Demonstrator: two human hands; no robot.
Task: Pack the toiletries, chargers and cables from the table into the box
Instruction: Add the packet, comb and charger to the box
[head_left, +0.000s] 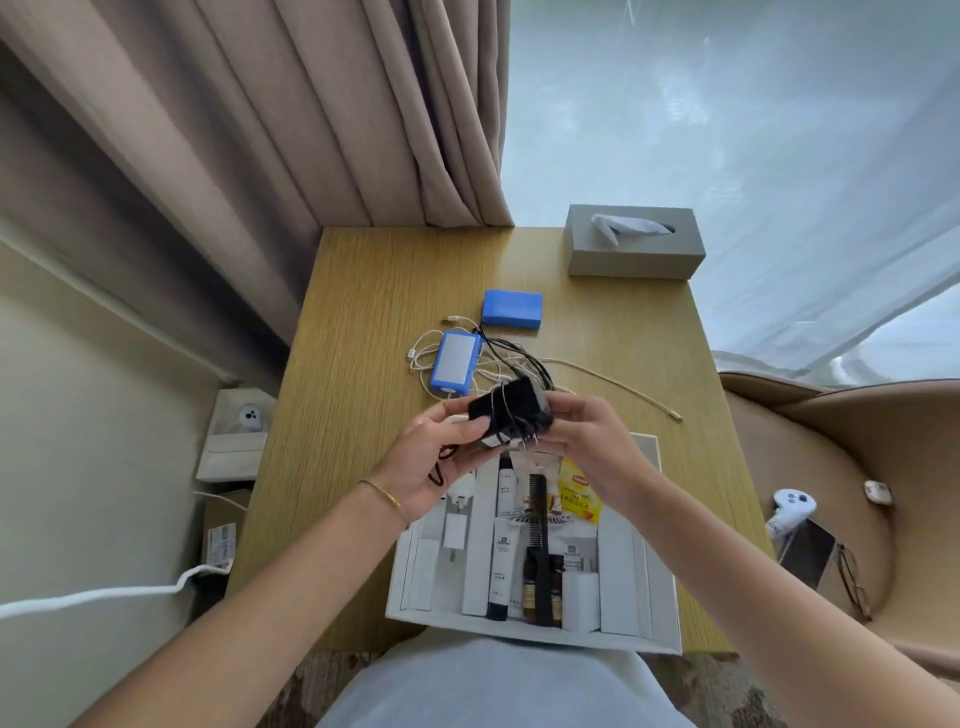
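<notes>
Both hands hold a black charger (511, 410) above the far edge of the white box (660, 587). My left hand (431, 457) grips its left end, with a black cable loop hanging below the palm. My right hand (587, 436) pinches its right end. Thin cable is wound round the charger. Inside the box lie white tubes (501, 566), a black comb (537, 525), small brown bottles (530, 587), a yellow tea sachet (579, 496) and a white plug (457, 525). Farther back on the table (363, 322) are two blue battery packs (511, 308) (454, 364) among tangled white and black cables (498, 358).
A grey tissue box (634, 241) stands at the table's far right corner. A beige cable (623, 387) trails right across the table. A tan chair (841, 467) on the right holds a white controller (789, 512), a phone and glasses. Curtains hang behind; cardboard boxes sit on the floor at left.
</notes>
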